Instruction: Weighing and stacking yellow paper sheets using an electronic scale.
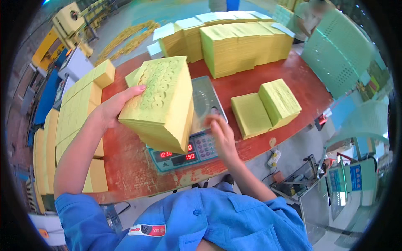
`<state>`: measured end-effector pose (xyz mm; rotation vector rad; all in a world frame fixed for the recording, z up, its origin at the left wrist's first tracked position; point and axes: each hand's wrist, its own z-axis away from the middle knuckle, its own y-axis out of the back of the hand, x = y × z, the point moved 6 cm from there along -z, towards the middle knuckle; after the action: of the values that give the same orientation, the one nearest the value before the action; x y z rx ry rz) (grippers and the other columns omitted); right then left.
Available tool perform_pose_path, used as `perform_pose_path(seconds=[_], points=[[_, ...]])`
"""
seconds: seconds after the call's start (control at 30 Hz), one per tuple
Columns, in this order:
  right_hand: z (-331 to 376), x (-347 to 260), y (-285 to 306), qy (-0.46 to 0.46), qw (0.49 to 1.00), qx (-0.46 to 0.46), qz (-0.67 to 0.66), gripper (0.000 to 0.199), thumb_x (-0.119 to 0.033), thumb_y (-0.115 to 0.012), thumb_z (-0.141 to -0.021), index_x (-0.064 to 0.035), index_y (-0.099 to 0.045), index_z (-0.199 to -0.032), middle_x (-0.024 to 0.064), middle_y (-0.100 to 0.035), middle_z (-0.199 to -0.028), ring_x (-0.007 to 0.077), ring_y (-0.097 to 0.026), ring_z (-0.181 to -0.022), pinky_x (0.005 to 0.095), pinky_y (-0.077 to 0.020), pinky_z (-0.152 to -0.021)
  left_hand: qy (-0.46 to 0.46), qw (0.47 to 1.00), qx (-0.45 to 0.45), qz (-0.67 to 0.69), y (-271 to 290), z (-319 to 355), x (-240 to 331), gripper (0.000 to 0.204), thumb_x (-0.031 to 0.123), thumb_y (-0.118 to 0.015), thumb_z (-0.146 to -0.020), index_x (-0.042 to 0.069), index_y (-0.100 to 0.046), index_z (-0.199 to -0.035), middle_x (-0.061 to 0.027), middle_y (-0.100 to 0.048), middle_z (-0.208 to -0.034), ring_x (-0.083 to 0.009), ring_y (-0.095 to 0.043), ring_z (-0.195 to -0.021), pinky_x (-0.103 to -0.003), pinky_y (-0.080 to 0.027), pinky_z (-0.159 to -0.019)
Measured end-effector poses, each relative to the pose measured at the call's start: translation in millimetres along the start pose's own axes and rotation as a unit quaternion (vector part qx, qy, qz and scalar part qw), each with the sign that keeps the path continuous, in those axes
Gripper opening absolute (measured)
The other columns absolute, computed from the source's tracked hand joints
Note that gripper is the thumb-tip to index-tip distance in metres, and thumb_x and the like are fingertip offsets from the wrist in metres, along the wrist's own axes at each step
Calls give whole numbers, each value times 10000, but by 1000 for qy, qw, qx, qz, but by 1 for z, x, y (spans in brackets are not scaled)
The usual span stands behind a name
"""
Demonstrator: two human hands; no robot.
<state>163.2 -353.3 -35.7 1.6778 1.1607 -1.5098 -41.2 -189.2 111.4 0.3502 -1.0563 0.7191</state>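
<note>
My left hand point(115, 104) grips a thick stack of yellow paper point(161, 92), tilted above the scale. Its thumb lies on the top sheet, which carries rows of punched curved marks; the other fingers are hidden. Beneath and behind the stack is a digital scale point(205, 144) with a bare metal pan point(205, 94) and lit red digits, partly covered by the paper. Just right of the stack, over the pan's near edge, my right hand point(224, 138) has loosely bent fingers, blurred at the tips, with nothing visible in them.
On the red table point(125, 167), two yellow stacks point(266, 106) stand to the right and a long row of taller stacks point(247, 44) at the back. More yellow stacks point(79, 100) line the left side. A person point(307, 21) is at the far right, beside a perforated green panel point(339, 52).
</note>
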Motion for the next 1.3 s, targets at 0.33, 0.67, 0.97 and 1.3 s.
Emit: perform_pose_path(seconds=[0.33, 0.67, 0.97, 1.3], points=[[59, 76, -62, -302, 848, -98, -424, 379, -305, -440, -1030, -13, -552, -1244, 109, -644, -1158, 201, -630, -1034, 356, -501, -904, -1, 999, -34, 8, -11, 0, -13, 563, 408, -571, -945, 32, -487, -1357, -129, -614, -1276, -191, -625, -1123, -342, -480, -983], [29, -40, 53, -171, 951, -60, -250, 408, -275, -532, -999, 26, -551, -1274, 66, -636, -1172, 138, -579, -1085, 301, -459, -931, -124, 980, -1, 157, -79, 3, 8, 499, 360, -526, -975, 62, -485, -1373, -85, -585, -1310, -190, -597, -1146, -342, -476, -972], [-100, -113, 311, -7, 960, 64, -274, 414, -284, -509, -994, 15, -530, -1279, 85, -633, -1175, 156, -599, -1063, 302, -463, -923, -315, 944, -89, 49, -299, -138, 138, 467, 374, -533, -973, 60, -524, -1319, -77, -595, -1239, -161, -586, -1129, -339, -482, -959], [-180, 12, 569, -195, 939, 186, -212, 419, -349, -434, -993, -65, -578, -1265, 44, -656, -1140, 151, -603, -972, 305, -456, -844, -45, 972, -210, 92, -502, -396, 81, 585, 477, -543, -940, 131, -432, -1398, -96, -534, -1350, -284, -515, -1237, -567, -434, -992]])
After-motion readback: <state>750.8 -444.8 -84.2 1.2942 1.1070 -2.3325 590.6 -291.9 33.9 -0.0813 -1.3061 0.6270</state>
